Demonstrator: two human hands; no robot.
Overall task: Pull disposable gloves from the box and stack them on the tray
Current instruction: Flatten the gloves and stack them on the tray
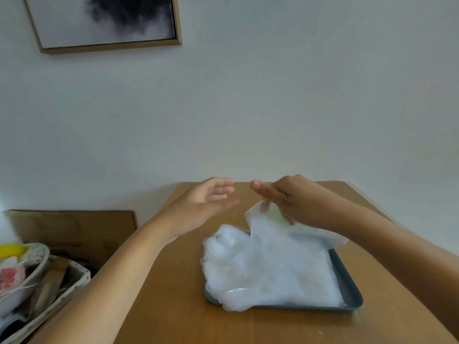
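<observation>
Off the left edge of the surface (pixel 173 294), low down, a woven basket (pixel 37 276) holds odds and ends, with a brown cardboard carton (pixel 74 229) behind it.

Over the far half of the surface the left hand (pixel 211 197) hovers released, palm turned to the right and fingers loosely spread, touching nothing; it is blurred. Just to its right, the right hand (pixel 290 202) grasps a clear plastic glove (pixel 270 234) by its cuff edge, index finger stretched out and the other fingers pinching the film. The glove hangs down from that grip and drapes onto the stack of gloves (pixel 260 274).

The stack lies in the dark tray (pixel 347 281), which sits right of the surface's middle, nearer its right edge. The glove fingers spill over the tray's left rim. The glove box is not in view; a faint greenish patch under the right hand cannot be made out.

The step in hand looks to be laying this glove on the pile. The next move probably calls for lowering the cuff flat in line with those below, the free left hand smoothing the thin film so it does not fold or slide.
</observation>
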